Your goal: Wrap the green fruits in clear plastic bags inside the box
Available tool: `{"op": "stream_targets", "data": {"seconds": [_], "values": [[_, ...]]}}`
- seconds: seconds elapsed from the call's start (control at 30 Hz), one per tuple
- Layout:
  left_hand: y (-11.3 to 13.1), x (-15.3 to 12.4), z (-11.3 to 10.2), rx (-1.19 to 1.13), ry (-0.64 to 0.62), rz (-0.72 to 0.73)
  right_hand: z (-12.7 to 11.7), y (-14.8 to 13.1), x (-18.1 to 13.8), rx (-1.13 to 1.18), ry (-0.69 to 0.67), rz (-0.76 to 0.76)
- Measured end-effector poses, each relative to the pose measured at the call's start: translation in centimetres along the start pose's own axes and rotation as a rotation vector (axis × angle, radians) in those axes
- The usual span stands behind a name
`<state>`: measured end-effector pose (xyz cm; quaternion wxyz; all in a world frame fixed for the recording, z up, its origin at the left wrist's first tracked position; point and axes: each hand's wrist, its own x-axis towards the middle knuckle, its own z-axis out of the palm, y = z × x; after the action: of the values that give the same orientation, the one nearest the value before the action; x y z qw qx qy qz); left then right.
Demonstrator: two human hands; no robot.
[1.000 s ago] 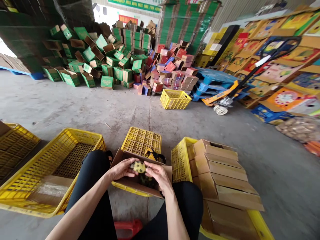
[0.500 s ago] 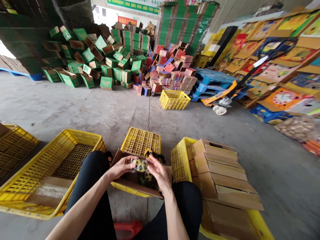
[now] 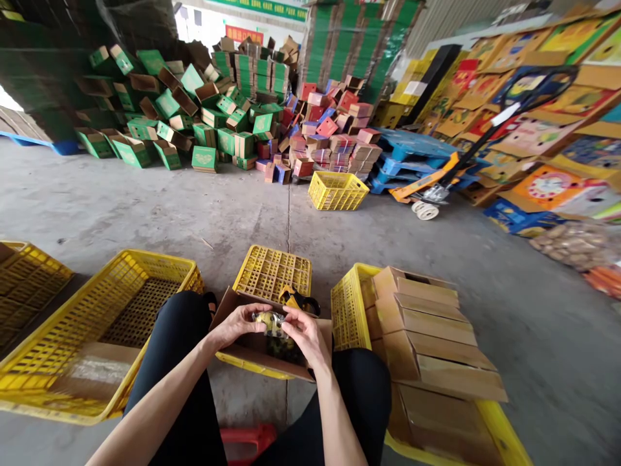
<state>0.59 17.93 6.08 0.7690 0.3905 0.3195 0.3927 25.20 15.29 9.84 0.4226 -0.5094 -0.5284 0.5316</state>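
Observation:
Between my knees, both hands hold a small clear plastic pack [image 3: 270,322] with yellow and dark contents. My left hand [image 3: 233,327] pinches its left end between thumb and fingers. My right hand [image 3: 305,335] grips the right end the same way. Just below the pack stands an open cardboard box [image 3: 242,351], with more dark and yellowish contents partly hidden by my right hand. The box rests on a yellow crate, whose front edge shows underneath. Beyond my right hand, a yellow-and-black tape gun [image 3: 297,299] lies at the near edge of an upturned yellow crate [image 3: 272,268].
At right, a yellow crate [image 3: 350,317] holds several closed cardboard boxes [image 3: 436,323]. Left of my knee, another yellow crate [image 3: 145,259] has a flat taped cardboard piece [image 3: 99,372] in it. A pallet jack [image 3: 436,184], blue pallets [image 3: 412,149] and heaped green boxes [image 3: 204,158] stand farther off.
The pack has turned in my fingers, showing a larger yellow area and fewer dark spots. Both hands stay over the box, and the view has shifted slightly.

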Motion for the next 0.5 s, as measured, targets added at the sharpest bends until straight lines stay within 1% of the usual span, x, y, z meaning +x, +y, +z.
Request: {"op": "stream_targets", "data": {"seconds": [0.1, 0.2, 0.37, 0.5], "values": [[0.2, -0.1, 0.1, 0.035, 0.025, 0.012, 0.4, -0.8, -0.2, -0.061, -0.032, -0.08], [0.5, -0.3, 0.2, 0.07, 0.028, 0.013, 0.8, -0.9, -0.2, -0.101, -0.025, -0.123], [0.9, -0.3, 0.5, 0.082, 0.014, 0.02, 0.9, -0.2, 0.0, -0.06, 0.016, -0.069], [1.1, -0.4, 0.4, 0.093, -0.012, 0.053, 0.4, -0.5, -0.1, -0.03, 0.013, -0.039]]}}
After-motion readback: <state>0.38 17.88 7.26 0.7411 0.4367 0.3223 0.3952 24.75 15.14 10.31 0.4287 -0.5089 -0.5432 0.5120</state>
